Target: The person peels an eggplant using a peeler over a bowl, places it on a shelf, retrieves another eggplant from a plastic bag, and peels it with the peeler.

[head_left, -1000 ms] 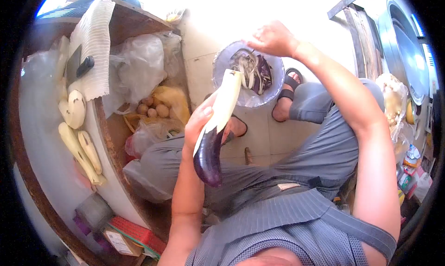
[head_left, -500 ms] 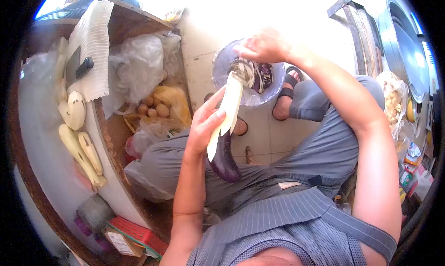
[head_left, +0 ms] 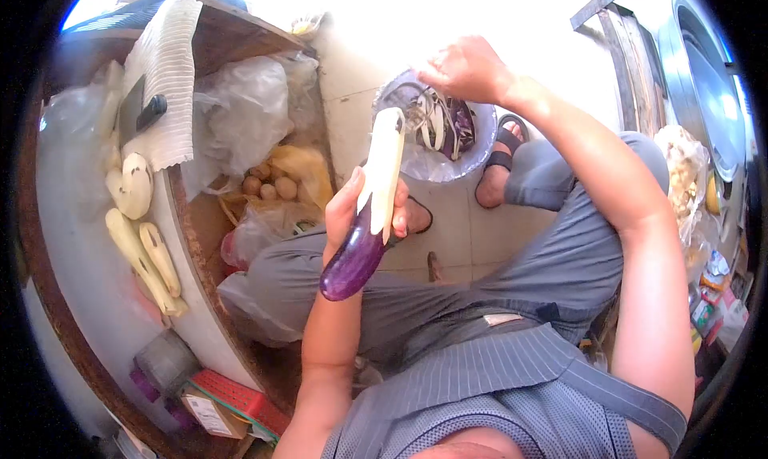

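Note:
My left hand (head_left: 346,211) is wrapped round a half-peeled eggplant (head_left: 370,219); its pale peeled end points up and its glossy purple end hangs down toward my lap. Above the bucket's upper edge, my right hand (head_left: 468,69) is closed in a fist; whatever its fingers hold is too hidden and washed out to name. Below it, a lined bucket (head_left: 486,139) on the floor contains dark and pale peel strips (head_left: 448,131). Several peeled eggplants (head_left: 140,259) lie on the counter at the left.
A wooden shelf at the left holds plastic bags (head_left: 248,99) and round brown items (head_left: 269,189). A red basket (head_left: 240,399) is at lower left. Metal basins (head_left: 704,91) and a wooden stool-like frame (head_left: 632,67) stand at the right. My feet flank the bucket.
The eggplant has turned in my left hand, its purple end swinging left. My right hand dropped toward the eggplant's tip half a second ago and is now raised and farther from it.

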The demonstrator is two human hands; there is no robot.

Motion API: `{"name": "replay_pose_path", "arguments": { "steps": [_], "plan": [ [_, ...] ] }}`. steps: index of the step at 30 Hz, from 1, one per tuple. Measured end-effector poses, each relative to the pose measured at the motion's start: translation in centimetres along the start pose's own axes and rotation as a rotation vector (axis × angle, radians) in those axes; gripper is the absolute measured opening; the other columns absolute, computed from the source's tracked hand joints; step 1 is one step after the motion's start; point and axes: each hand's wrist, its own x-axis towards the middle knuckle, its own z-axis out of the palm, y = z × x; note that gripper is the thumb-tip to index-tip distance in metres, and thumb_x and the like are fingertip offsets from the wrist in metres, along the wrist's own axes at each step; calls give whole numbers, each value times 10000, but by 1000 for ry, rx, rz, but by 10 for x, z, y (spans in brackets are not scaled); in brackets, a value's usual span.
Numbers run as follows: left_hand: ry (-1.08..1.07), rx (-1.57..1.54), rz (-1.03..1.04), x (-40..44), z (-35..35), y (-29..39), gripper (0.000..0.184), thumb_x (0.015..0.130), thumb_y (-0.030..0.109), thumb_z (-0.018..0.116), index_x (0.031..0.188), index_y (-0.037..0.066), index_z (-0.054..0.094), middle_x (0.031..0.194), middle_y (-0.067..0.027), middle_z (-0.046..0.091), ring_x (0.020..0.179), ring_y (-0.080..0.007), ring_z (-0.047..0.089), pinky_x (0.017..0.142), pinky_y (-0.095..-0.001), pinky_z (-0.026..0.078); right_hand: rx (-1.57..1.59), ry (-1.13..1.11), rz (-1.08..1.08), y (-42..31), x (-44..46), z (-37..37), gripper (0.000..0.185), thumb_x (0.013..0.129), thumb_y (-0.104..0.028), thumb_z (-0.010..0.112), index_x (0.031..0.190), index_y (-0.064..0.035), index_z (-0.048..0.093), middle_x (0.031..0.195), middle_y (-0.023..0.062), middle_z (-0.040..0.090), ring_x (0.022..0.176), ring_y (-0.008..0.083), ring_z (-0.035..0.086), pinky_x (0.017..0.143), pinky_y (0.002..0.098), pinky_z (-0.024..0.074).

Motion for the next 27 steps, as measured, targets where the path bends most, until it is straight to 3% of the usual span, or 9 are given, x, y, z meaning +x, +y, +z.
{"name": "replay_pose_path", "arguments": {
  "steps": [3,8,14,15,17,19,21,24,27],
  "plan": [
    [-33,-33,-23,0,4,0,629,1056,444,310,1302,-125,420,838,-161,527,541,-182,578,446,-285,522,292,-151,86,-16,9,-18,367,977,-358,490,738,-136,657,722,51,697,594,301,665,488,444,518],
    [-222,-145,-35,-10,3,5,692,1047,414,322,1478,-112,196,779,-138,519,486,-153,544,399,-268,483,29,-78,-19,25,-20,21,258,931,-274,552,726,-129,610,593,77,617,517,306,617,438,425,463],
    [-13,112,80,0,6,7,631,1032,372,363,1435,-112,318,787,-146,549,543,-174,582,475,-288,507,10,64,-54,24,-25,28,152,907,-250,579,914,-157,700,633,78,635,575,281,651,474,409,517],
    [-3,160,118,3,0,5,541,1024,368,388,1290,-95,475,794,-148,590,575,-189,598,519,-297,514,9,66,-52,22,-25,29,152,907,-250,579,914,-157,700,633,78,635,575,281,651,474,409,517],
    [116,250,177,7,-9,3,487,1022,370,389,1202,-67,510,793,-143,607,577,-190,598,523,-296,512,-77,-434,309,20,-27,30,247,919,-342,596,871,-147,739,680,78,671,622,279,673,517,401,541],
    [322,414,279,7,-5,7,389,1019,367,396,1019,7,543,798,-128,647,597,-190,607,546,-297,509,-28,-355,316,11,-27,19,371,931,-440,568,847,-125,745,704,94,683,665,299,684,573,415,556],
    [430,490,418,7,1,10,350,1017,324,424,1073,-2,538,834,-127,650,645,-176,617,593,-298,510,20,-275,307,5,-20,5,497,943,-538,540,822,-104,751,728,111,696,708,318,694,628,430,571],
    [446,475,502,6,11,17,324,1019,278,448,1132,-15,525,877,-133,653,704,-179,626,645,-305,516,264,-595,575,-9,-6,-28,723,912,-722,452,875,-62,746,779,151,706,825,348,698,742,458,563],
    [475,375,616,12,9,17,306,1022,233,465,1179,-25,512,935,-143,650,789,-185,631,714,-320,522,777,-607,570,-23,3,-45,802,878,-775,446,1113,-52,699,1023,161,709,947,343,678,847,445,525]
  ]
}}
